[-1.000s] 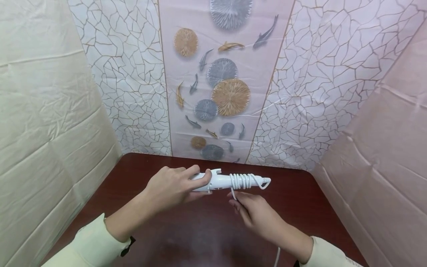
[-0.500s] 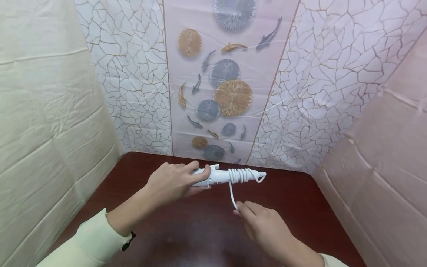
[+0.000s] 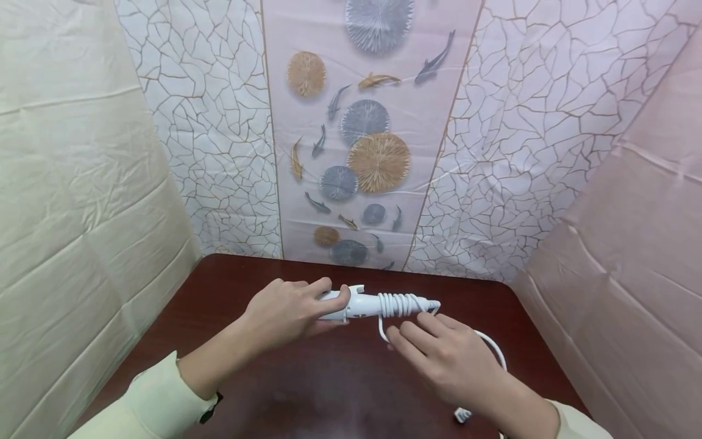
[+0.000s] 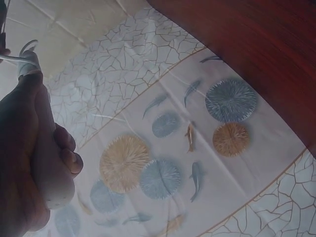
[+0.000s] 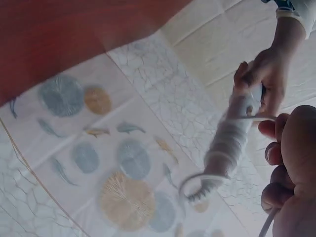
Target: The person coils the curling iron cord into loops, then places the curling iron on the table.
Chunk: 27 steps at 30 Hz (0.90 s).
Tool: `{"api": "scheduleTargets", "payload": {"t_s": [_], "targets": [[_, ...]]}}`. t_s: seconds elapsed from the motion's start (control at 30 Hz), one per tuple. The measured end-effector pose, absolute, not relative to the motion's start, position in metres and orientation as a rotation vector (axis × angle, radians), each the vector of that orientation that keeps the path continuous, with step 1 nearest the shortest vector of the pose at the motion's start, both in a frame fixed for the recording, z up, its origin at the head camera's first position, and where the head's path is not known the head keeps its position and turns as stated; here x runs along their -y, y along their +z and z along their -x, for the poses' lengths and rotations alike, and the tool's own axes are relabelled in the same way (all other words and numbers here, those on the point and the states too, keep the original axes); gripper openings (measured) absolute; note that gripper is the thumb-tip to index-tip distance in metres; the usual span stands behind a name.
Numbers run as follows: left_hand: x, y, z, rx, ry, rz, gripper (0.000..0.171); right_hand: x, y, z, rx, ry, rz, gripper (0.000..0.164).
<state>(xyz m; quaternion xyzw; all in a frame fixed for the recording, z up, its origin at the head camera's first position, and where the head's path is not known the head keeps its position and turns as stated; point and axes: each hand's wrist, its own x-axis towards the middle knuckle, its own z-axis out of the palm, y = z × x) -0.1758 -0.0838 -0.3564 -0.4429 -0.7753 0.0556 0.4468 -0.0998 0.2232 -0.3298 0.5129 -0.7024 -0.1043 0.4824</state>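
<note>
My left hand (image 3: 293, 308) grips a white hair iron (image 3: 364, 305) above the table, around the end away from its cord. The iron lies roughly level, with a small raised tab by my fingers. In the left wrist view, its rounded end (image 4: 54, 187) shows in my palm. Several loops of white cord (image 3: 397, 304) are wound around the handle at its right end. My right hand (image 3: 452, 360) holds the cord between curled fingers just below these loops. The cord comes out behind this hand, and its plug (image 3: 462, 415) hangs beneath the right wrist.
The dark red-brown table (image 3: 329, 378) lies under both hands. A patterned cloth (image 3: 378, 201) with fish hangs behind its far edge. Pale cloth walls (image 3: 82, 213) stand at left and right.
My right hand first pulled the cord down and away from the iron, then rose towards the iron's right end. The plug has come into view. My left hand keeps its grip, barely moving.
</note>
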Motion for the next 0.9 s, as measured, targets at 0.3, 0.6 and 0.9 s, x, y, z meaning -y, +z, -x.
{"api": "scheduleTargets", "payload": {"t_s": [0.3, 0.6, 0.9], "targets": [[0.085, -0.360, 0.172, 1.938, 0.146, 1.118, 0.052, -0.228, -0.304, 0.105, 1.647, -0.358, -1.313, 0.030], [0.085, -0.361, 0.170, 1.965, 0.156, 1.133, 0.051, -0.227, -0.288, 0.113, 1.622, -0.349, -1.374, 0.031], [0.086, -0.363, 0.169, 1.939, 0.177, 1.176, 0.049, -0.214, -0.271, 0.122, 1.548, -0.153, -1.342, 0.041]]}}
